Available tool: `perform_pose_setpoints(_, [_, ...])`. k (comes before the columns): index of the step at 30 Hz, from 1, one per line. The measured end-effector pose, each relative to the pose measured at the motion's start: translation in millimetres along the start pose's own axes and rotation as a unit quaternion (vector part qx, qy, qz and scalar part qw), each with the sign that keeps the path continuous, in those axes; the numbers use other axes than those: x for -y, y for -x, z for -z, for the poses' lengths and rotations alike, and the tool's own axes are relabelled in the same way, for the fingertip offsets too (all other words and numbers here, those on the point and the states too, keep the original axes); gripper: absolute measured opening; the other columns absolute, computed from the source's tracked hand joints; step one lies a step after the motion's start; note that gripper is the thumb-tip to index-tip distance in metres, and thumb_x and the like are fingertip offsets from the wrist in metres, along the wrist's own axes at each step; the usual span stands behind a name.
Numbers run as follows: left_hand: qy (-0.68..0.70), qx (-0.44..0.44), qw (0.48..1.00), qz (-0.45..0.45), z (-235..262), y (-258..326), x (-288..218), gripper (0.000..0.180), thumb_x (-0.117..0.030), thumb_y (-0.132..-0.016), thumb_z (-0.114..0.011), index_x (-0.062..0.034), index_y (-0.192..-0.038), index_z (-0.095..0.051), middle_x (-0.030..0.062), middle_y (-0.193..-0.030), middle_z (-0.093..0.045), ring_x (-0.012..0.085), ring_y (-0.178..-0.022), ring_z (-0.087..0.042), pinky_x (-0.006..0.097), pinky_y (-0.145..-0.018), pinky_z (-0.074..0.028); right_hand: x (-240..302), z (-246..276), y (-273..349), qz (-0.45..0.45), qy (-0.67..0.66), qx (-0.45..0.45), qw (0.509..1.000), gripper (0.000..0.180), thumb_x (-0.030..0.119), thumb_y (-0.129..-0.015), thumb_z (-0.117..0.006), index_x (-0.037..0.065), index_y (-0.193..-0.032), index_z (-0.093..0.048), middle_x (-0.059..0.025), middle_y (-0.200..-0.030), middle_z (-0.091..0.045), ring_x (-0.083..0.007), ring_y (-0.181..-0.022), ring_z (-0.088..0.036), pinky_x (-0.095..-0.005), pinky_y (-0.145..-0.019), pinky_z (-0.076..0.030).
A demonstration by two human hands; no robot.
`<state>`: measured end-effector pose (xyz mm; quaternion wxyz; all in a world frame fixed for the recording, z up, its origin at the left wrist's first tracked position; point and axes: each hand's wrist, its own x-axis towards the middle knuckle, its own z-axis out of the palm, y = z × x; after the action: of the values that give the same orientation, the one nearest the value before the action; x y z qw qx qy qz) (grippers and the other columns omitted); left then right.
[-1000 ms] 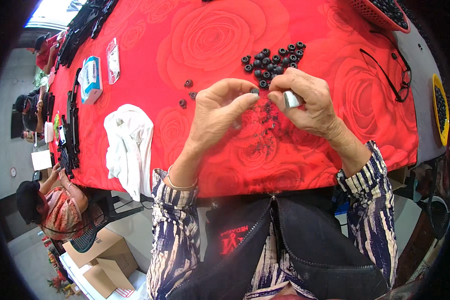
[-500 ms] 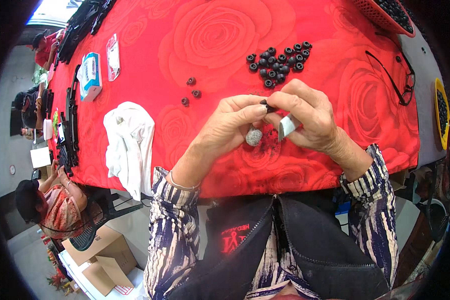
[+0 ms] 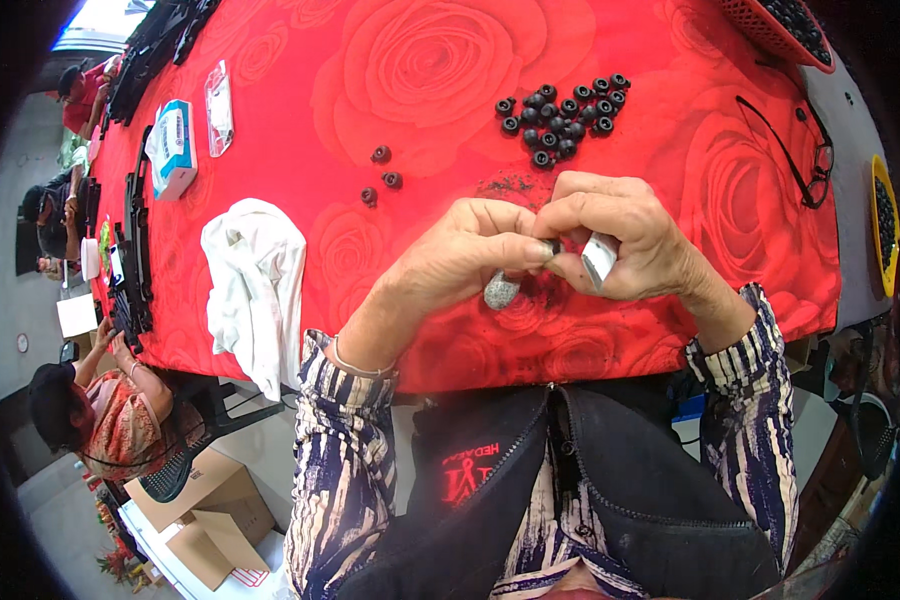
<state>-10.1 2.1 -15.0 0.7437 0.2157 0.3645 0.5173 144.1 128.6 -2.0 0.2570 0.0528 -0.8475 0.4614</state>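
Observation:
My left hand (image 3: 475,248) and my right hand (image 3: 615,232) meet over the near part of the red table, fingers pinched together. Between their fingertips a small dark part (image 3: 554,245) shows, mostly covered. It looks like the round black rubber pieces (image 3: 570,107) heaped just beyond my hands. From my right hand's curled fingers a flat, whitish, blade-like piece (image 3: 599,258) sticks out. Below my left fingers hangs a rounded grey speckled thing (image 3: 501,290); whether it is held or worn on a finger I cannot tell. Dark crumbs (image 3: 510,186) lie on the cloth.
Three black pieces (image 3: 392,180) sit apart to the left, past a white cloth (image 3: 255,290). A tissue box (image 3: 173,150) stands farther left. Glasses (image 3: 815,180), a red basket (image 3: 770,40) and a yellow tray (image 3: 882,270) are right. Other people sit along the left side.
Both hands have shifted slightly nearer to me, and the dark part has sunk further between the fingertips. The blade-like piece has turned in my right hand. More crumbs show beyond my hands.

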Motion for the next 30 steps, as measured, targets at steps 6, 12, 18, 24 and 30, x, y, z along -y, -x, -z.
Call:
perform_pose_setpoints(6, [0.017,-0.004,1.0,-0.001,-3.6,0.9,2.9,0.018,-0.012,-0.08,-0.064,0.0009,-0.092,-0.06,0.0043,-0.082,-0.061,0.0077,-0.072,-0.054,0.02,-0.065,-0.043,2.7,-2.2,-1.7,0.004,-0.004,0.002,1.0,0.029,0.005,-0.062,-0.073,0.002,-0.087,-0.06,-0.0071,-0.071,-0.054,-0.0193,-0.06,-0.054,-0.0288,-0.05,-0.042])
perform_pose_setpoints(12, [0.049,-0.046,0.997,-0.035,0.2,-2.3,7.5,0.023,-0.014,-0.081,-0.064,0.002,-0.096,-0.061,0.0041,-0.083,-0.061,0.0084,-0.074,-0.054,0.021,-0.067,-0.044,1.7,-0.9,-1.2,-0.01,0.036,-0.05,0.998,0.027,0.006,-0.065,-0.071,0.004,-0.088,-0.059,-0.0071,-0.069,-0.053,-0.0208,-0.059,-0.054,-0.0298,-0.05,-0.042])
perform_pose_setpoints(18, [0.056,0.012,0.998,-0.029,3.7,-0.6,6.9,0.023,-0.014,-0.081,-0.064,0.0027,-0.096,-0.061,0.0039,-0.082,-0.061,0.007,-0.072,-0.053,0.02,-0.064,-0.043,1.1,-0.9,-0.8,-0.004,0.014,-0.034,0.999,0.027,0.008,-0.064,-0.073,0.005,-0.088,-0.059,-0.0067,-0.068,-0.052,-0.0214,-0.059,-0.054,-0.0301,-0.05,-0.042])
perform_pose_setpoints(24, [0.03,0.016,0.999,-0.005,-1.2,1.8,2.7,0.022,-0.014,-0.081,-0.064,0.003,-0.094,-0.061,0.0043,-0.081,-0.06,0.0065,-0.068,-0.052,0.02,-0.06,-0.042,4.2,6.7,-1.4,-0.001,0.025,0.014,1.0,0.027,0.01,-0.064,-0.074,0.005,-0.087,-0.06,-0.0068,-0.07,-0.056,-0.022,-0.061,-0.058,-0.0303,-0.05,-0.044])
perform_pose_setpoints(30, [0.037,0.005,0.999,-0.006,-2.2,0.1,4.7,0.024,-0.014,-0.081,-0.064,0.004,-0.096,-0.061,0.0039,-0.08,-0.06,0.0069,-0.069,-0.051,0.02,-0.061,-0.042,5.2,7.4,-1.8,-0.006,0.003,0.024,1.0,0.026,0.009,-0.064,-0.074,0.005,-0.087,-0.062,-0.0071,-0.067,-0.056,-0.0215,-0.058,-0.057,-0.0301,-0.049,-0.044])
